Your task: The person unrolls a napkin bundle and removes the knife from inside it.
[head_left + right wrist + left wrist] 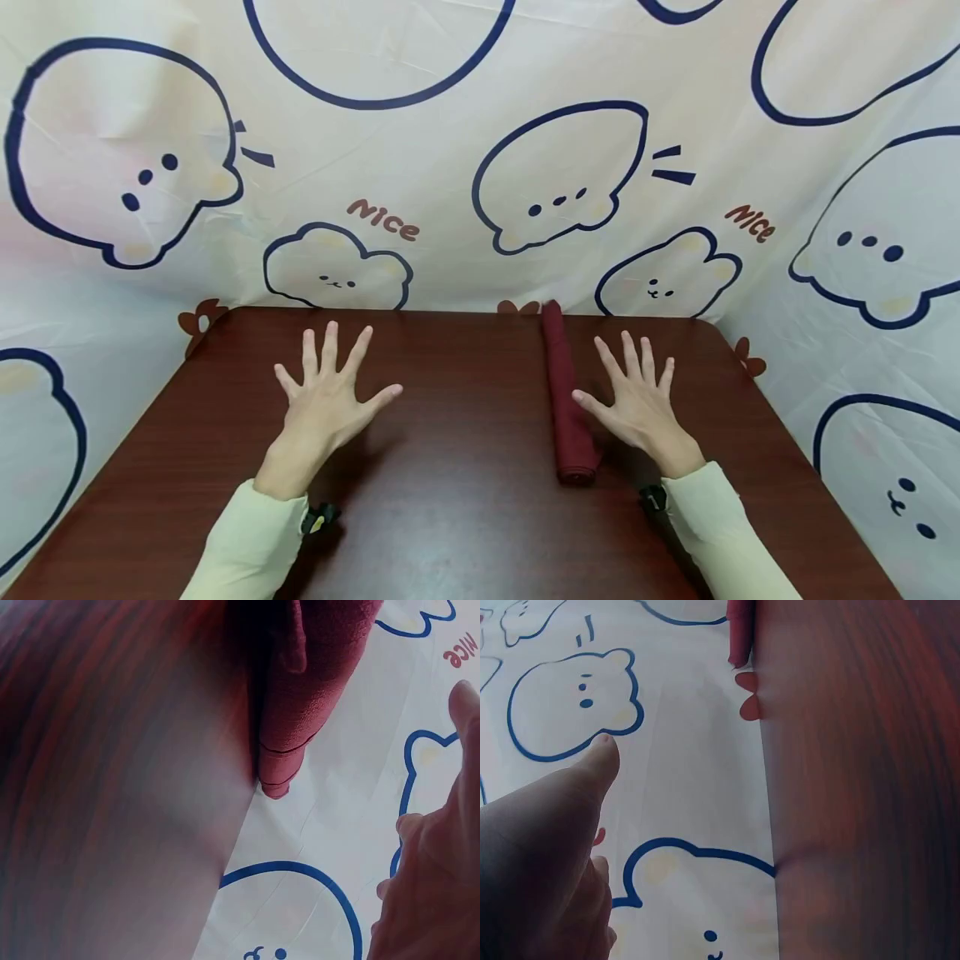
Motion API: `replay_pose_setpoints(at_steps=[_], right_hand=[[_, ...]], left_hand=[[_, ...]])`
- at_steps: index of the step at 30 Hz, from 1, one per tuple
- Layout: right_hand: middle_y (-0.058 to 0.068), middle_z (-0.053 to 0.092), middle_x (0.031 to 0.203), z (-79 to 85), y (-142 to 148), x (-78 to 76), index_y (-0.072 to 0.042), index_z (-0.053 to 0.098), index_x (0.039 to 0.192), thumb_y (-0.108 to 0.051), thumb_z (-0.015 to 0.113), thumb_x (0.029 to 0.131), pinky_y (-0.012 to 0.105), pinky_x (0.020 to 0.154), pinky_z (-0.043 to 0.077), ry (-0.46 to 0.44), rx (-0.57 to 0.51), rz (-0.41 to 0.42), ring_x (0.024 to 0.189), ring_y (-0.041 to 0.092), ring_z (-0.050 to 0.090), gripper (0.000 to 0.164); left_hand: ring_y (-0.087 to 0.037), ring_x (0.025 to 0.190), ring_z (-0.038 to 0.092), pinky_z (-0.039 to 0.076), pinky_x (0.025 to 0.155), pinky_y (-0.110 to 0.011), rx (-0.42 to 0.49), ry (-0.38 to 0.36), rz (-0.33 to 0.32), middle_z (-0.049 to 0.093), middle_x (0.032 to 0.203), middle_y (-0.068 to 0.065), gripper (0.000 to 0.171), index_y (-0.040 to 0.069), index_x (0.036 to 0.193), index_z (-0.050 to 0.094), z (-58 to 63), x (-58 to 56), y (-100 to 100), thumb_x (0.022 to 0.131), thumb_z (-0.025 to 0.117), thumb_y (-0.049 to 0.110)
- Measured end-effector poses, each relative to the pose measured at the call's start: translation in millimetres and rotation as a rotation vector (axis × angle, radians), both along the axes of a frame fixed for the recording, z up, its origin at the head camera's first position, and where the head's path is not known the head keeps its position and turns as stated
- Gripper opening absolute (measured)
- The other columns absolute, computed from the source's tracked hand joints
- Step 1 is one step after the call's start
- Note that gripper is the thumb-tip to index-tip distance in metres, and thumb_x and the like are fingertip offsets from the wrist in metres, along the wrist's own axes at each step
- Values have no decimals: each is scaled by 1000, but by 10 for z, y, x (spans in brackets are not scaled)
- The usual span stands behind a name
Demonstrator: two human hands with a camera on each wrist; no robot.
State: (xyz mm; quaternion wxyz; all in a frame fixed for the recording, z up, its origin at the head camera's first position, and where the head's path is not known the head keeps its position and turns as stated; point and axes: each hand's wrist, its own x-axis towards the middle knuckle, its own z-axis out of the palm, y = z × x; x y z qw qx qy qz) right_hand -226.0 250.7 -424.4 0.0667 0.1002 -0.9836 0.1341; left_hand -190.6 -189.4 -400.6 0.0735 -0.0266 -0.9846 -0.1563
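Note:
A dark red rolled-up cloth (564, 400) lies lengthwise on the brown table, right of its middle, its far end at the back edge. My left hand (324, 408) is held over the left part of the table, fingers straight and spread, holding nothing. To the right of the roll, my right hand (641, 404) is spread the same way, its thumb close beside the cloth; whether they touch I cannot tell. In the right wrist view the rolled cloth (311, 690) shows a loose flap along its side. Only the roll's end appears at the top of the left wrist view.
The wood-grain table (450, 517) narrows toward the back. A white curtain (435, 167) printed with blue cartoon outlines hangs behind it and along both sides. Dark bands with small devices sit at the left wrist (318, 518) and the right wrist (654, 498).

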Motion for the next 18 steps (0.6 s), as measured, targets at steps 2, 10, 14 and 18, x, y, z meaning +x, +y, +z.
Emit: replay_pose_setpoints(at_steps=[2,10,14,18], right_hand=[[18,1,171,11,19,-1,-31,12,164,-74,51,89,76,114,-12,2,11,13,156,45,-10,95],[19,6,171,-11,143,4,-28,16,163,-70,55,90,75,117,-7,-36,5,61,156,47,-3,92],[21,7,170,-56,171,18,-25,18,163,-66,57,91,75,117,-1,-80,-26,95,155,49,-1,92],[22,8,170,-48,230,-8,-25,17,164,-63,58,92,75,118,6,-97,-53,126,155,49,1,91]], left_hand=[[-50,155,-12,-5,106,-87,-2,-1,-7,-3,170,-22,99,34,164,5,-10,-11,28,87,48,80],[-48,156,-6,1,110,-85,-21,0,-53,0,171,-19,97,36,163,8,-122,-62,179,87,51,78],[-47,156,-4,2,110,-85,-25,-11,-69,2,171,-19,96,36,163,12,-172,-43,204,87,55,76],[-45,157,-5,2,111,-84,-15,-3,-88,3,171,-17,95,37,163,14,-189,-85,256,87,55,75]])
